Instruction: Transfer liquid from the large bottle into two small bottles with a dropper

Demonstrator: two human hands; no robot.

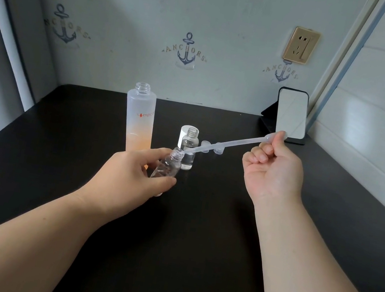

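The large frosted bottle (141,118) stands uncapped at the back of the black table (198,224), its lower part orange. My left hand (135,173) grips a small clear bottle (168,165), tilted with its mouth pointing up and right. My right hand (273,170) pinches the bulb of a long translucent dropper (233,144), whose tip sits in that bottle's mouth. A second small clear bottle (188,149) stands upright just behind, uncapped, with clear liquid in its lower part.
A white cap (184,134) stands behind the second small bottle, and two small clear caps (212,146) lie to its right. A phone (290,115) leans on a dark stand at the back right. Walls close the table at the back and both sides.
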